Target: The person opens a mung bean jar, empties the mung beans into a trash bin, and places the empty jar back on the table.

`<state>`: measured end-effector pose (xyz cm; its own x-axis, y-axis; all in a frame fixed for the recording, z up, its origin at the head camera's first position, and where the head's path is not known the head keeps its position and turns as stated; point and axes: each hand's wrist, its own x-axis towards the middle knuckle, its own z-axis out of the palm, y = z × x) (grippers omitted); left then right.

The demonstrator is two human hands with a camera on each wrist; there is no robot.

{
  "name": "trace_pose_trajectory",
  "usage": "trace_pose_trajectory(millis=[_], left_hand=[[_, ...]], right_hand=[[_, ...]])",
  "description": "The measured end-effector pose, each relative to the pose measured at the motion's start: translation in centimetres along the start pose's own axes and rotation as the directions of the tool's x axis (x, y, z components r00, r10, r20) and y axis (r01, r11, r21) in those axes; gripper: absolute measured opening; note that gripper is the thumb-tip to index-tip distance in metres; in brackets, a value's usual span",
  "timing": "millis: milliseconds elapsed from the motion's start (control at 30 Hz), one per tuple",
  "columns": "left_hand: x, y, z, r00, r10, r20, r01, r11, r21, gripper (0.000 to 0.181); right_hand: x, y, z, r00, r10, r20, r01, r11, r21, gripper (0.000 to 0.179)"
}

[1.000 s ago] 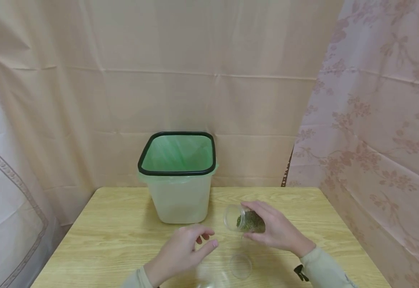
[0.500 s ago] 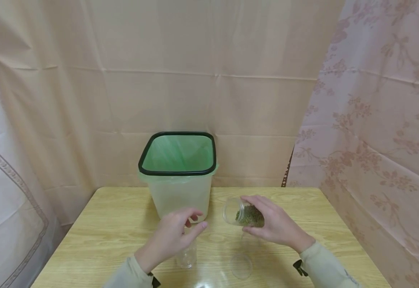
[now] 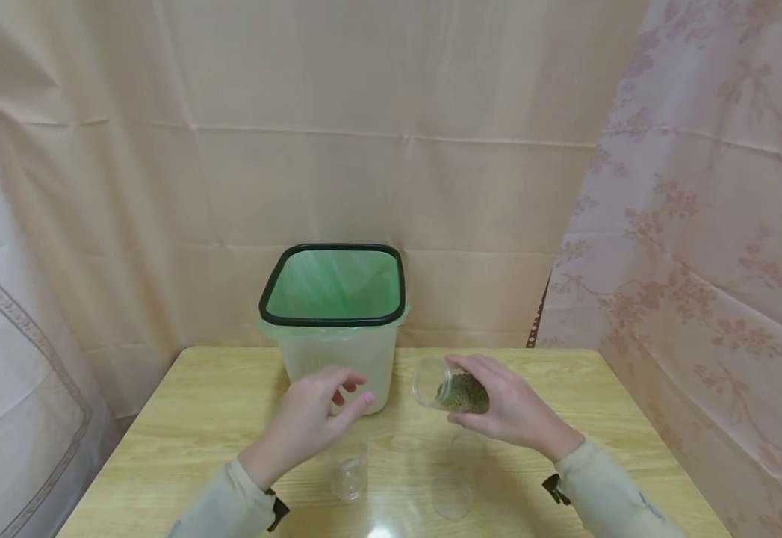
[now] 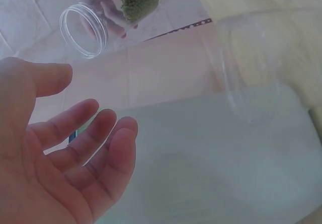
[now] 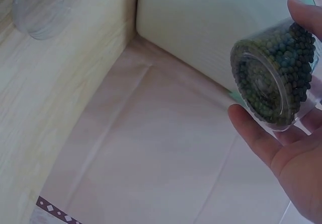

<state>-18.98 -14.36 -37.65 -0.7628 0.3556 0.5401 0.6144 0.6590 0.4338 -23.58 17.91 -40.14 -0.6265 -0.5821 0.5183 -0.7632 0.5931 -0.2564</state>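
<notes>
My right hand grips a clear jar partly filled with small green beans. The jar lies tilted nearly on its side above the table, its uncapped mouth facing left and the beans gathered toward its base. In the right wrist view, fingers and thumb curve round the jar. My left hand hovers in front of the bin with loosely bent fingers and holds nothing. Below it, a second clear jar stands on the table. A clear round lid lies flat to the right of that one.
A pale bin with a black rim and green liner stands at the back of the wooden table. Another faint clear round piece shows under the right hand. Beige curtain hangs behind, and floral cloth on the right.
My left hand has moved left and up, away from the held jar, and the second clear jar now shows beneath it. The right hand has lifted the bean jar slightly.
</notes>
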Motion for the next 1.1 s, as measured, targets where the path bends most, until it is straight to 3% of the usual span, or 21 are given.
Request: trace_pose_trajectory(millis=[200,367,567,933,1100], left_hand=[[1.3,-0.3,-1.1,0.999,0.032,-0.029,-0.031,0.999,0.030,0.020],[2.8,-0.5,-2.1,0.995,0.079,-0.068,-0.070,0.990,0.122,0.021],[4.1,-0.2,-3.3,0.993,0.091,-0.075,-0.077,0.982,0.173,0.025],[5.3,-0.4,-4.7,0.982,0.144,-0.122,-0.114,0.969,0.220,0.026],[5.9,-0.8,-5.3,0.982,0.137,-0.133,-0.095,0.955,0.282,0.024]], right_hand=[[1.3,-0.1,-0.4,0.999,0.042,0.003,-0.042,0.999,0.027,0.084],[2.9,-0.6,-0.5,0.997,0.082,0.003,-0.082,0.995,0.049,0.084],[4.1,-1.0,-0.5,0.997,0.073,-0.024,-0.071,0.996,0.062,0.084],[5.2,-1.1,-1.2,0.997,0.069,-0.036,-0.066,0.995,0.077,0.082],[5.9,-1.1,-1.7,0.997,0.061,-0.054,-0.057,0.996,0.065,0.081]])
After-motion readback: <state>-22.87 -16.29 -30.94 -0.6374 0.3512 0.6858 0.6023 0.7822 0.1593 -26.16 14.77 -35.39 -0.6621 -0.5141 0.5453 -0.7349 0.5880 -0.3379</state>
